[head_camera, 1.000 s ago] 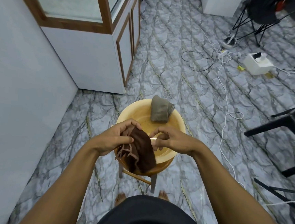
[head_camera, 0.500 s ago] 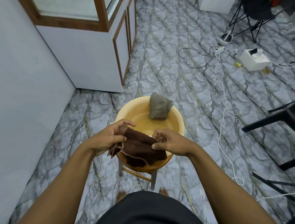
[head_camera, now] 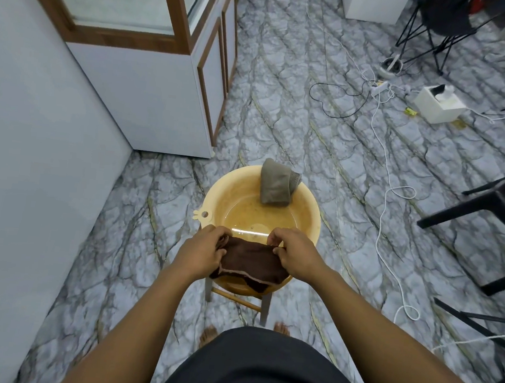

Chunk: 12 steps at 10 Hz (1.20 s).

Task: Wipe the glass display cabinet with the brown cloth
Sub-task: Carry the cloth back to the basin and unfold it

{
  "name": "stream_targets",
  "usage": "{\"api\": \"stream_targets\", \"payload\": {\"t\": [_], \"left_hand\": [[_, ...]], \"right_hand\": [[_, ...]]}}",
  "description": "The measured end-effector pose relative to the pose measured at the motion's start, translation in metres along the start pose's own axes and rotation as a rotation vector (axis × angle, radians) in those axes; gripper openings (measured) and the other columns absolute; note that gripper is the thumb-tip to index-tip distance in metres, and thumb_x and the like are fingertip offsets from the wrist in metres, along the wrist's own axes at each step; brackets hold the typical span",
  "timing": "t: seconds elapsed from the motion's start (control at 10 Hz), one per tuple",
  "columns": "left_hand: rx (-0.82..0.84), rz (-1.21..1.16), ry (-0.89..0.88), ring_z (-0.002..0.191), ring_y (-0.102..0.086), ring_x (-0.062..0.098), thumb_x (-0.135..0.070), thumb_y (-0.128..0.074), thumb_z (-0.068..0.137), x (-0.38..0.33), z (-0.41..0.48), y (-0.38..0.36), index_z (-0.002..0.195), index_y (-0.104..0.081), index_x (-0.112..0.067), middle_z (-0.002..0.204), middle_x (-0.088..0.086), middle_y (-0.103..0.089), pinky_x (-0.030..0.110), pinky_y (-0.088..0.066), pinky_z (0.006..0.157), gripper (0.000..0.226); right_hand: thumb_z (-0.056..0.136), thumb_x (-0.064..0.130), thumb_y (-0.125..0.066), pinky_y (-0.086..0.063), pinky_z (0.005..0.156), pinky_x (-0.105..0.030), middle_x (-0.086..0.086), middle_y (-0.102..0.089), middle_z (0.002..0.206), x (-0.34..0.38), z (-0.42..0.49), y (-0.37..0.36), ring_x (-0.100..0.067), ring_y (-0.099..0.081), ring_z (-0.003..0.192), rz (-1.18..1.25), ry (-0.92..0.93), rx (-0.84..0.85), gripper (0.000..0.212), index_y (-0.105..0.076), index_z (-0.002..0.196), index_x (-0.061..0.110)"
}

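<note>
Change: the cloth (head_camera: pixel 250 260), a bunched wad dangling from the left hand (head_camera: pixel 206 253) a second ago, is now pulled out wide between both hands.
Meaning: I'd say it's being opened up ready for use. No wiping has begun.
Left hand: fingers curled round the cloth's left end, gripping it firmly.
Right hand (head_camera: pixel 293 253): thumb and fingertips pinch the cloth's upper right edge, the other fingers tucked in.
Cloth: stretched over the near rim of the basin (head_camera: pixel 314 209), its pale hem sagging towards that rim.
Cabinet (head_camera: pixel 181 11): well beyond the basin, up and to its left. Nobody is touching the glass yet.
Grey cloth (head_camera: pixel 276 182): draped on the basin's far rim, same as before.
Versus earlier: the hands sit farther apart, and the cloth hangs flat, not twisted.
Next, my guess: carry the cloth from the basin over to the cabinet.
</note>
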<state>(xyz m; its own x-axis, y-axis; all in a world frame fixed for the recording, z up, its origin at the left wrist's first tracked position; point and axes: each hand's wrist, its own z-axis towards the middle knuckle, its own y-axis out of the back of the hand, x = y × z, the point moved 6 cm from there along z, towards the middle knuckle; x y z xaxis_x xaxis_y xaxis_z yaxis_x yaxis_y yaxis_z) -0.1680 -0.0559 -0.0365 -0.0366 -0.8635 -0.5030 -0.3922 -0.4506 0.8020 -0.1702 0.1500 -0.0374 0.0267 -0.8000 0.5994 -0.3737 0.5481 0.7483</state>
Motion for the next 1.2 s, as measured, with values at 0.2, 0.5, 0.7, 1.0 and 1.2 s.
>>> {"api": "stream_targets", "payload": {"t": [0.2,0.5,0.7,1.0,1.2], "left_hand": [[-0.045,0.309,-0.152,0.124,-0.044,0.020,-0.035,-0.056,0.098,-0.017,-0.001,0.010,0.139,-0.051,-0.039,0.141,-0.010,-0.044,0.038,-0.044,0.095,0.042],[0.133,0.469,-0.252,0.117,-0.040,0.016,-0.060,-0.054,0.092,-0.020,0.001,-0.006,0.136,-0.054,-0.043,0.130,-0.015,-0.054,0.037,-0.023,0.092,0.048],[0.154,0.437,-0.260,0.114,-0.037,0.014,-0.058,-0.059,0.089,-0.017,0.002,-0.007,0.136,-0.053,-0.046,0.129,-0.017,-0.050,0.036,-0.020,0.088,0.049],[0.037,0.348,-0.242,0.120,-0.038,0.016,-0.052,-0.066,0.087,-0.006,-0.009,-0.009,0.140,-0.047,-0.047,0.136,-0.018,-0.046,0.033,-0.019,0.090,0.057],[-0.189,0.136,-0.082,0.124,-0.046,0.026,-0.035,-0.071,0.088,0.006,-0.046,-0.004,0.142,-0.051,-0.037,0.149,-0.006,-0.044,0.042,-0.033,0.096,0.058]], "right_hand": [[0.092,0.005,-0.062,-0.043,0.085,-0.030,0.005,-0.069,0.096,0.002,-0.002,0.006,-0.013,-0.048,0.097,-0.064,0.059,-0.142,0.017,-0.070,0.089,0.019],[0.085,0.053,-0.070,-0.042,0.098,-0.036,0.007,-0.067,0.114,0.007,-0.008,0.000,-0.013,-0.053,0.110,-0.104,0.103,0.056,0.041,-0.070,0.114,0.024],[0.082,0.053,-0.073,-0.049,0.089,-0.037,0.005,-0.067,0.108,0.005,-0.016,-0.009,-0.016,-0.056,0.103,-0.193,0.126,0.143,0.044,-0.072,0.114,0.023],[0.084,0.053,-0.068,-0.044,0.093,-0.034,0.007,-0.065,0.110,0.013,-0.025,-0.008,-0.016,-0.053,0.106,-0.249,0.216,0.077,0.044,-0.068,0.119,0.026],[0.087,0.028,-0.068,-0.048,0.081,-0.039,0.001,-0.063,0.101,0.044,-0.037,-0.016,-0.022,-0.056,0.095,-0.316,0.432,-0.048,0.023,-0.071,0.109,0.022]]}}
